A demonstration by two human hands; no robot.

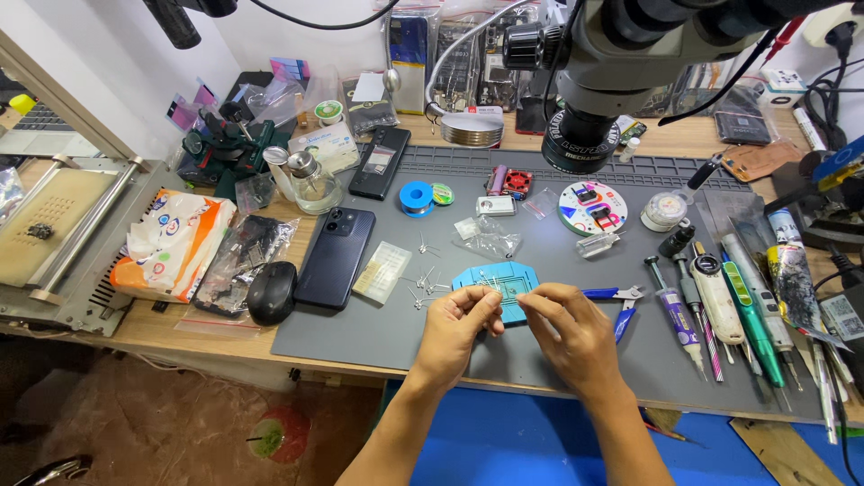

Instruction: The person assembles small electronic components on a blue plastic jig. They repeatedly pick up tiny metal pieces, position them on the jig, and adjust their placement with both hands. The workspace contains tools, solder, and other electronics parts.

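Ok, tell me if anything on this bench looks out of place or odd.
Small metal clips lie scattered loose on the grey mat, left of the blue holder, not gathered in any tray. The left hand and right hand pinch something tiny between them above the mat. Nothing looks spilled or broken.

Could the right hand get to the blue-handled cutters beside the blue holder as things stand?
Probably yes. The blue-handled cutters lie flat on the grey mat just beside the right hand, with nothing lying between them. But its fingertips are pinched together with the left hand, so it may need freeing first.
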